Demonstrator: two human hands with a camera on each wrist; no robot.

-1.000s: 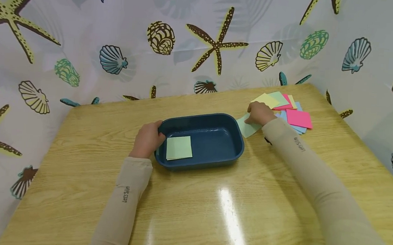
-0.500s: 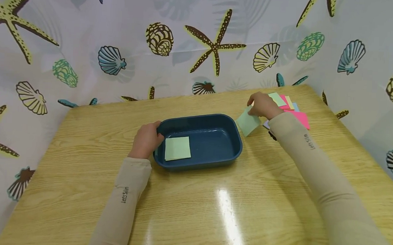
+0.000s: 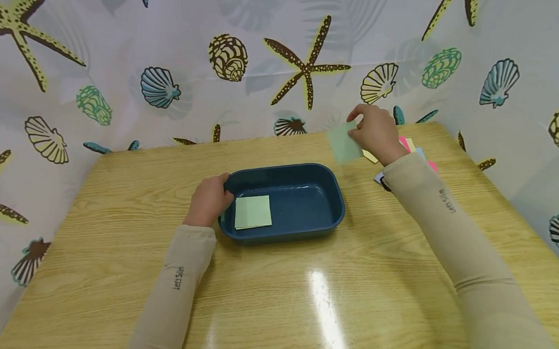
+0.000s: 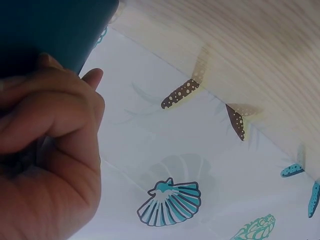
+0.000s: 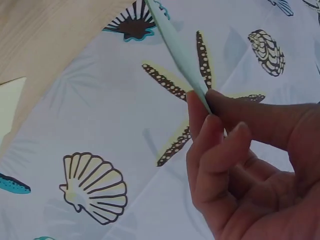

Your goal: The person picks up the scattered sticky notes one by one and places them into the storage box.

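My left hand [image 3: 206, 201] grips the left rim of a dark blue plastic basin [image 3: 301, 209]. In the left wrist view the fingers curl against the basin's dark wall [image 4: 45, 30]. Two or more pale green sticky notes [image 3: 253, 211] lie stacked in the basin's left end. Raised above the table, beyond the basin's back right corner, my right hand [image 3: 378, 133] pinches another pale green sticky note [image 3: 343, 144] by one edge. The right wrist view shows this sticky note [image 5: 177, 52] nearly edge-on between thumb and fingers.
Behind the right wrist, a loose spread of pink, yellow, blue and lilac sticky notes [image 3: 420, 151] is partly hidden. A wooden table [image 3: 265, 293] carries everything, with a seashell-patterned cloth [image 3: 192, 30] hanging along its back and sides.
My right hand has lifted the pale green sticky note off the table, upward and away from the basin. My left hand keeps its hold on the rim.
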